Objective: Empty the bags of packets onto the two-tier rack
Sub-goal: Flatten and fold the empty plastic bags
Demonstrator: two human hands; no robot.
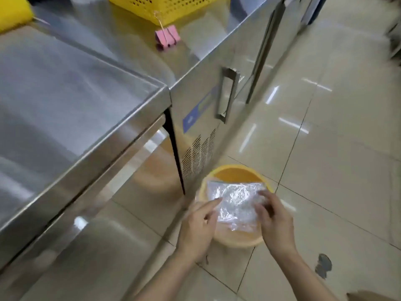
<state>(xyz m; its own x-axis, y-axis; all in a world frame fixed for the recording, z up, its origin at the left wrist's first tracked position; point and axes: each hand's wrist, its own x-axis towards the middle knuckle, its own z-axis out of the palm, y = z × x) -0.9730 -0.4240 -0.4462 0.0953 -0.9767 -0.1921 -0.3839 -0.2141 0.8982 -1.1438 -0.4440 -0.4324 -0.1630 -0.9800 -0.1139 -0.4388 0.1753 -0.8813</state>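
Over the round orange plastic basin (236, 177) on the floor, both hands pinch a crumpled clear plastic bag (235, 203) — left hand (196, 231) loosely, right hand (274, 222) curled on it — which looks emptied, though no two-tier rack shows, so progress is unclear.

left hand (196, 228): bare, no glove, no ring | right hand (275, 224): bare, no ring | forearms: uncovered, no sleeves or watch in frame
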